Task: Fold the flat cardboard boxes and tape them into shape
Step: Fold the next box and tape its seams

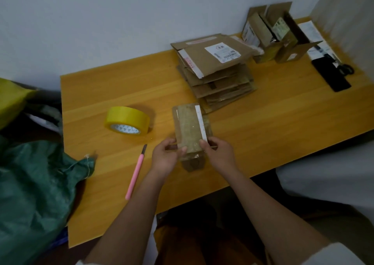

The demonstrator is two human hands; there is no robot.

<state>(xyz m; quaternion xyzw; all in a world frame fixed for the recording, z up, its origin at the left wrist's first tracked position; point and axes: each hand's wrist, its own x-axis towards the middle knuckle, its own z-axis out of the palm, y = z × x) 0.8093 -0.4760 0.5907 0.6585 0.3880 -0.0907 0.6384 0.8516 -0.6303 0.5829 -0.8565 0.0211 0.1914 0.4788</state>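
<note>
Now both hands, left (166,155) and right (219,153), grip the small cardboard box (191,127) between them.

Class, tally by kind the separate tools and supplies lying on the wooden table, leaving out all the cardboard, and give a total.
Yellow tape roll: 1
Pink utility knife: 1
Black scissors: 1
Black phone: 1
Total: 4
</note>
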